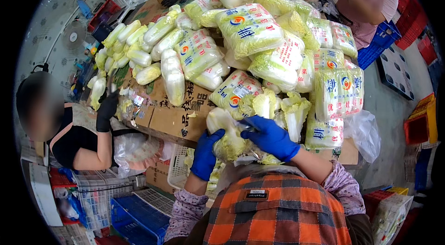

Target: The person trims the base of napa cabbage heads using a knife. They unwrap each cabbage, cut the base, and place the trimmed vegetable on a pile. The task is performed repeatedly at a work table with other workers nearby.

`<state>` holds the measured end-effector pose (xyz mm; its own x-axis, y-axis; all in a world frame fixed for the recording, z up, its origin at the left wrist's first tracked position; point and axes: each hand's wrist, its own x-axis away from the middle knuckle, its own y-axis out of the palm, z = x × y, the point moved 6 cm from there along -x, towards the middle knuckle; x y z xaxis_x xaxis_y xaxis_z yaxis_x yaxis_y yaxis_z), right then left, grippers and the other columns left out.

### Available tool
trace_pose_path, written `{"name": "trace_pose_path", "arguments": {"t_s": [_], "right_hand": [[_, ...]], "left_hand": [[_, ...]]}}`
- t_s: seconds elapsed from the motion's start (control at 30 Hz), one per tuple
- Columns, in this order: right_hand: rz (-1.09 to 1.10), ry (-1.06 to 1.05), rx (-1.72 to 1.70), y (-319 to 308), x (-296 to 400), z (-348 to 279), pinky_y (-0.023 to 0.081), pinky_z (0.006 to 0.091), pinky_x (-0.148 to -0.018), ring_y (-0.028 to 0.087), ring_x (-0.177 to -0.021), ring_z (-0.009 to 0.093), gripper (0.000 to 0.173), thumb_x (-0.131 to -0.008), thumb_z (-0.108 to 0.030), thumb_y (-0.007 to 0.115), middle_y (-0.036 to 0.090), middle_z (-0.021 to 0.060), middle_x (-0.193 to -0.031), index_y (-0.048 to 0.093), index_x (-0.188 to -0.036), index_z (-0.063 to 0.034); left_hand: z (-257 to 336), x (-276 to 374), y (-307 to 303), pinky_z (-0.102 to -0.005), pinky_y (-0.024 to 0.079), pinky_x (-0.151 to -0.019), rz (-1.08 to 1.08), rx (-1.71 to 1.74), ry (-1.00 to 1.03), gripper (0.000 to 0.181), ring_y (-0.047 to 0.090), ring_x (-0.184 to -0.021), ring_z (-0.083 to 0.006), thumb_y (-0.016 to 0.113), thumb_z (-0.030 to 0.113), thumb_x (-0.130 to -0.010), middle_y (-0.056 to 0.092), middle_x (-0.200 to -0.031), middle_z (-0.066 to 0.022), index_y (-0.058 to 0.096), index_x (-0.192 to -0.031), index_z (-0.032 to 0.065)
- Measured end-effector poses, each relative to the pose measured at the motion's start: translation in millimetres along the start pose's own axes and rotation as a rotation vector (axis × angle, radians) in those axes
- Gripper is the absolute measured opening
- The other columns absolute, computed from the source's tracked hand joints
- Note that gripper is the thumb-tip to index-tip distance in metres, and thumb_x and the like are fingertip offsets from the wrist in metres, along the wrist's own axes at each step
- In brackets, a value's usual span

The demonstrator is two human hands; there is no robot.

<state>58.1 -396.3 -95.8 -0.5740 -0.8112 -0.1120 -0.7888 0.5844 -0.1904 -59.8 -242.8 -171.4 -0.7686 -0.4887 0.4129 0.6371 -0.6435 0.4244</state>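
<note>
My left hand, in a blue glove, grips a pale Chinese cabbage head from its left side, just past the table's near edge. My right hand, also gloved in blue, is closed at the head's right side. A dark tool, apparently a small knife, shows at its fingers; most of it is hidden. Beyond my right hand lie loose cabbage leaves and a trimmed cabbage piece. A printed plastic bag of cabbages lies just behind the head.
Bagged cabbages pile high across the table, with loose heads at left. Cardboard covers the tabletop. A white crate holds leaves below. A co-worker's black-gloved hand holds a knife at left; two other people stand across the table.
</note>
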Motion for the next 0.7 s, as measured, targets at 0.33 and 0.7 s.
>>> {"name": "trace_pose_path", "arguments": {"t_s": [0.33,0.7], "right_hand": [[0.266,-0.168,0.512,-70.8,25.3,-51.1,0.05,0.0355,-0.076,0.062,-0.092,0.027,0.045,-0.088,-0.022,0.063,0.06,0.0145,-0.104,0.049,-0.128,-0.006],[0.219,-0.022,0.883,-68.9,22.1,-30.6,0.049,0.0453,-0.056,0.062,-0.065,0.035,0.016,-0.087,-0.023,0.057,0.062,0.0157,-0.08,0.054,-0.096,-0.0106]], "left_hand": [[43.9,10.8,54.3,-0.0321,0.054,-0.08,0.001,-0.138,0.104,0.056,0.063,-0.095,-0.0209,0.077,0.005,-0.074,0.062,-0.11,-0.0113,0.05,-0.123,0.0001],[62.9,37.4,97.8,-0.0319,0.054,-0.082,-0.198,-0.42,0.156,0.061,0.062,-0.098,-0.0207,0.078,0.005,-0.072,0.06,-0.112,-0.0114,0.049,-0.125,0.0002]]}}
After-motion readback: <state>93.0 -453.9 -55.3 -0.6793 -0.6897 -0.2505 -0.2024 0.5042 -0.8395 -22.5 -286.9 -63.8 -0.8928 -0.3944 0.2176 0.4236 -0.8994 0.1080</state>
